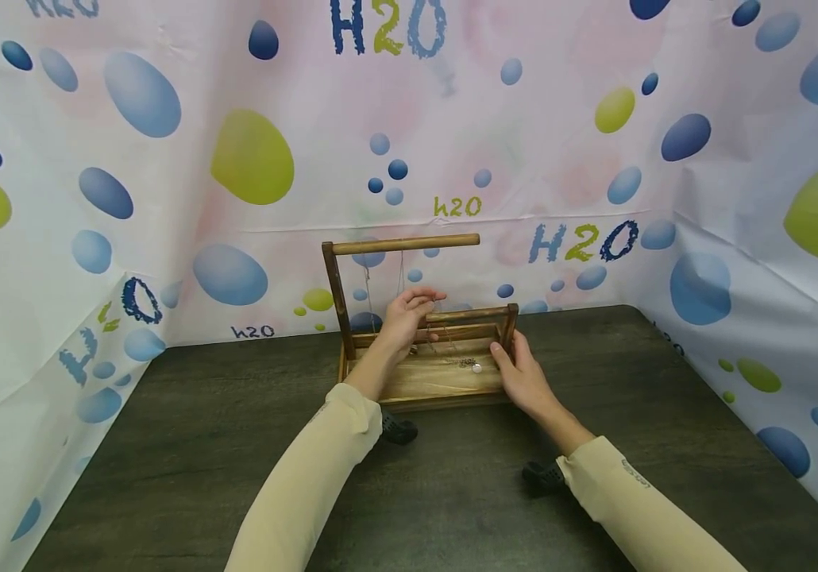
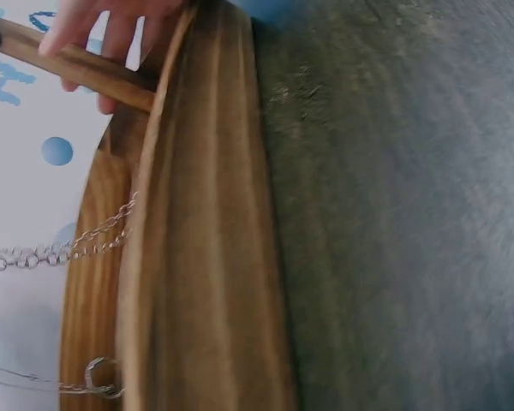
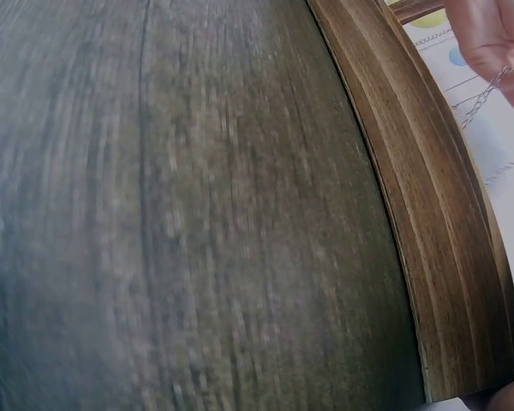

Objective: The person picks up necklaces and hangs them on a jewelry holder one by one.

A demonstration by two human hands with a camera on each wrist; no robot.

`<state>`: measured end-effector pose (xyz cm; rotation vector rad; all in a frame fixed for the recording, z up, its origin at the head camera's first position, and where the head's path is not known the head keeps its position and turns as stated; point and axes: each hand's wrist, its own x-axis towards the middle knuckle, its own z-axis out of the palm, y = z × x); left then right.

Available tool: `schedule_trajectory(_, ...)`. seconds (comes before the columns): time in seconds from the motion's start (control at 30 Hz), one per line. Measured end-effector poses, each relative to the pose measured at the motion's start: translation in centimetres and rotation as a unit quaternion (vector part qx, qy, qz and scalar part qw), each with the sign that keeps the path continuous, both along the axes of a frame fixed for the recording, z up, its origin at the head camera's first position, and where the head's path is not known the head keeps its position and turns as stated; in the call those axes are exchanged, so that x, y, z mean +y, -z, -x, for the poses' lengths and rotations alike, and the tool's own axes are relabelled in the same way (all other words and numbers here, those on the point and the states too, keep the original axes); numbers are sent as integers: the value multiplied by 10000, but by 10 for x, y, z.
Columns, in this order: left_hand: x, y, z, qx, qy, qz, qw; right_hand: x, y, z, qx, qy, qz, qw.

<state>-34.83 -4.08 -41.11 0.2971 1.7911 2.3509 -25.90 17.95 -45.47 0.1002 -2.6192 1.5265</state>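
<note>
A wooden jewelry stand [image 1: 409, 403] with a shallow tray base sits on the dark table. My left hand [image 1: 403, 319] is at the left end of its lower bar [image 1: 469, 315]; in the right wrist view its fingers pinch a thin silver chain [image 3: 478, 107]. My right hand [image 1: 526, 380] grips the stand's right end, thumb in front by the short post [image 1: 509, 326]. Thin chains hang from the taller upper bar [image 1: 409, 245], behind the left hand. In the tray lies a bunched chain [image 1: 461, 362] beside a small round pale piece [image 1: 476, 368]. The left wrist view shows silver chains [image 2: 34, 257] and a ring-shaped pendant [image 2: 94, 377].
The dark wood-grain table [image 1: 452, 508] spreads out around the stand. A white backdrop [image 1: 523, 119] with blue and green ovals rises behind and at both sides. Black straps [image 1: 399, 430] show at the wrists, below the pale sleeves [image 1: 309, 477].
</note>
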Motion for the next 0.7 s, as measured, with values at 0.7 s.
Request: schedule_trajectory(0.7,-7,-40,-3,1052,588,1005,9876,-1,0,-2,21,5,-46,10000)
